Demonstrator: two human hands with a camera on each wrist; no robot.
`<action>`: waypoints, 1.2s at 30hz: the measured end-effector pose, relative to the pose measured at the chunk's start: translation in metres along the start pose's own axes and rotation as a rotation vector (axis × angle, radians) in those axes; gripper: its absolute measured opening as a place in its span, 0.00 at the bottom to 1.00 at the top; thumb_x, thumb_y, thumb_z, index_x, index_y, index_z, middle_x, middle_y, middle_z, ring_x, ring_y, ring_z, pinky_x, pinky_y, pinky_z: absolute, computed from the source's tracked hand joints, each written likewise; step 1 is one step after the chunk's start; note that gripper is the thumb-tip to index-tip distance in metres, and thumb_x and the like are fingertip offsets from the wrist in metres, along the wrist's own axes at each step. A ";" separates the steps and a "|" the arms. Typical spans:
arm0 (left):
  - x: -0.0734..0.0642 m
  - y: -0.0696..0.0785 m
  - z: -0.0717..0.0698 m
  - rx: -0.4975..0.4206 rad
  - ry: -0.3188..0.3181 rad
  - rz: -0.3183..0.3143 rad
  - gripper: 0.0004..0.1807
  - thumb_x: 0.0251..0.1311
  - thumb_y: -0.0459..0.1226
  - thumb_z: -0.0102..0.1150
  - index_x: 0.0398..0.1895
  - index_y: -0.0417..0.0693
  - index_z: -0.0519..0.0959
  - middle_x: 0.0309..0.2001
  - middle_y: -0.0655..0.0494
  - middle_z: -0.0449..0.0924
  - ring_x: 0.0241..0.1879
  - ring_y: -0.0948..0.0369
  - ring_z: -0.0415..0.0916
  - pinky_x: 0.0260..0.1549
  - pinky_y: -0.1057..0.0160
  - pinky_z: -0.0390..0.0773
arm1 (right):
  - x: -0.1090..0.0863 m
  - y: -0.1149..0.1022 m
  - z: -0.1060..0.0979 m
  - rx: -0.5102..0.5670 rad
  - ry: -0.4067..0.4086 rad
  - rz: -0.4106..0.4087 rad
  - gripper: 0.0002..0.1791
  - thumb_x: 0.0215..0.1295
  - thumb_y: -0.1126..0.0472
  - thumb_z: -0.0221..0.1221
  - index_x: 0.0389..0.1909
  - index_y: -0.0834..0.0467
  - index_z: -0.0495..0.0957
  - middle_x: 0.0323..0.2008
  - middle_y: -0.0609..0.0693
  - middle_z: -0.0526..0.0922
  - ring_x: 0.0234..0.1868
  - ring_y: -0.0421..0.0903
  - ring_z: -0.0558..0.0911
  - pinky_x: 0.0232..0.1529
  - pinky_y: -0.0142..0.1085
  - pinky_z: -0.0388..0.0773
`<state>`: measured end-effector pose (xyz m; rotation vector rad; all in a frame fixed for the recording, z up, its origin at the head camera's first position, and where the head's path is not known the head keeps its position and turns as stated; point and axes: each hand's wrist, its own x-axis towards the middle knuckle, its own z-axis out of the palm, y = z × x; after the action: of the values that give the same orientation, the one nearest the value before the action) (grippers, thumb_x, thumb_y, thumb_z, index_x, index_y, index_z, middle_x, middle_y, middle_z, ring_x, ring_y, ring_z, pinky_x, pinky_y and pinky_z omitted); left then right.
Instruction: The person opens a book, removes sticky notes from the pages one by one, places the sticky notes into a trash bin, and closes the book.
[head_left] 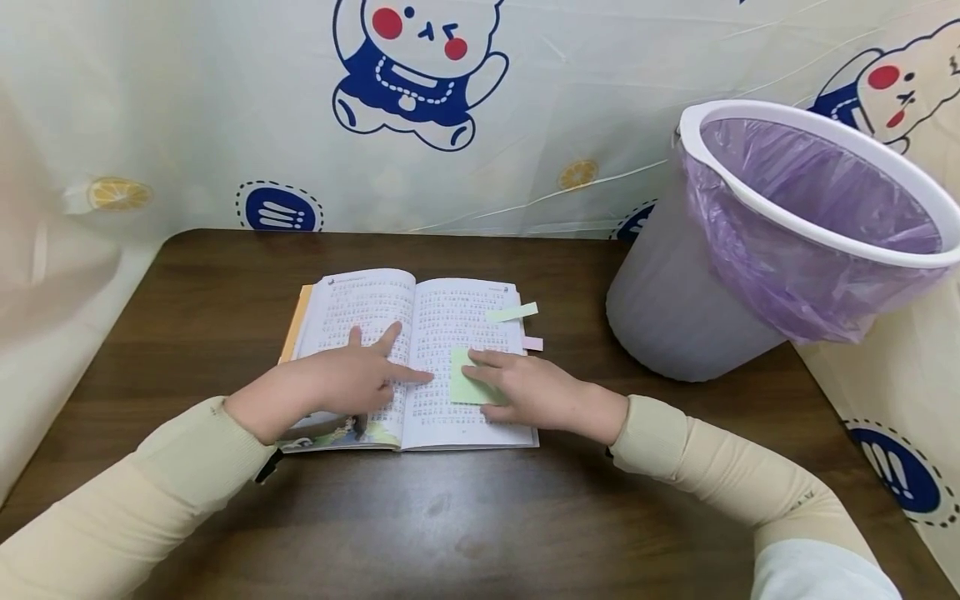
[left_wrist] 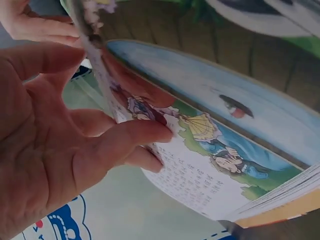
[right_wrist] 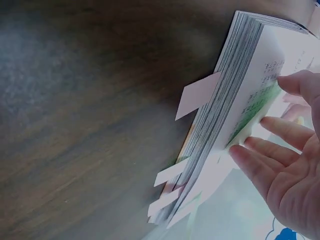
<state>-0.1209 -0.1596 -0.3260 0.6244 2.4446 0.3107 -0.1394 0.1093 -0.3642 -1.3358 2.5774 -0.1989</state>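
Observation:
An open book (head_left: 468,433) with printed text lies on the brown table. My left hand (head_left: 345,379) rests on its left page, fingers spread, one fingertip reaching past the fold. In the left wrist view those fingertips touch the page beside a coloured illustration (left_wrist: 205,127). On the right page lies a green sticky note (head_left: 462,387). My right hand (head_left: 543,392) touches it with extended fingers, covering its right part. The right wrist view shows the green note (right_wrist: 255,110) flat under the fingertips. A pale green tab (head_left: 517,312) and a pink tab (head_left: 533,343) stick out from the right edge.
A grey bin (head_left: 667,308) lined with a purple bag stands behind and to the right of the book. The brown table (head_left: 450,517) extends around the book. A patterned sheet (head_left: 225,108) hangs along the back and sides.

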 end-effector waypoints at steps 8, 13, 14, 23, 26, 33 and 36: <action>0.002 0.004 0.008 0.065 0.030 0.024 0.36 0.58 0.57 0.72 0.71 0.63 0.76 0.78 0.24 0.41 0.63 0.10 0.44 0.49 0.22 0.69 | -0.003 0.005 0.000 -0.005 -0.078 -0.029 0.32 0.70 0.55 0.66 0.73 0.57 0.72 0.74 0.56 0.68 0.70 0.51 0.73 0.58 0.43 0.79; 0.003 0.005 0.010 0.063 0.040 0.015 0.40 0.53 0.59 0.74 0.70 0.62 0.77 0.78 0.24 0.41 0.63 0.10 0.44 0.48 0.22 0.70 | -0.006 0.010 -0.001 0.007 0.001 -0.072 0.27 0.69 0.58 0.65 0.67 0.60 0.77 0.67 0.57 0.77 0.60 0.50 0.82 0.55 0.42 0.81; 0.003 0.005 0.010 0.068 0.043 0.015 0.40 0.53 0.60 0.74 0.70 0.62 0.77 0.77 0.23 0.41 0.63 0.10 0.44 0.49 0.22 0.69 | -0.006 0.011 0.000 0.011 0.023 -0.079 0.26 0.68 0.58 0.65 0.65 0.61 0.79 0.64 0.57 0.79 0.57 0.49 0.84 0.54 0.41 0.81; 0.002 0.008 0.008 0.074 0.045 0.010 0.40 0.53 0.60 0.74 0.70 0.62 0.77 0.78 0.24 0.40 0.63 0.10 0.44 0.47 0.25 0.73 | -0.013 0.014 -0.005 0.000 0.178 -0.108 0.10 0.67 0.63 0.65 0.46 0.59 0.89 0.41 0.50 0.90 0.34 0.36 0.85 0.36 0.31 0.82; 0.002 0.007 0.008 0.066 0.043 0.006 0.40 0.53 0.60 0.74 0.70 0.62 0.77 0.78 0.24 0.40 0.63 0.09 0.43 0.44 0.26 0.76 | -0.015 0.015 -0.006 -0.027 0.231 -0.131 0.05 0.65 0.66 0.66 0.40 0.59 0.88 0.35 0.48 0.89 0.30 0.37 0.83 0.32 0.30 0.81; 0.001 0.009 0.006 0.048 0.025 -0.001 0.40 0.54 0.58 0.75 0.71 0.62 0.76 0.78 0.25 0.38 0.64 0.10 0.39 0.45 0.26 0.75 | -0.023 0.012 -0.011 -0.077 0.325 -0.111 0.04 0.60 0.70 0.69 0.32 0.58 0.86 0.25 0.47 0.83 0.21 0.37 0.70 0.22 0.26 0.70; 0.002 0.010 0.005 0.044 0.026 -0.002 0.40 0.54 0.58 0.75 0.71 0.62 0.76 0.78 0.26 0.38 0.64 0.10 0.39 0.44 0.28 0.77 | -0.025 0.012 -0.013 -0.084 0.365 -0.093 0.05 0.58 0.71 0.70 0.30 0.59 0.85 0.23 0.47 0.81 0.19 0.37 0.68 0.21 0.25 0.68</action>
<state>-0.1157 -0.1499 -0.3279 0.6402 2.4826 0.2666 -0.1381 0.1372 -0.3511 -1.5797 2.8459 -0.3871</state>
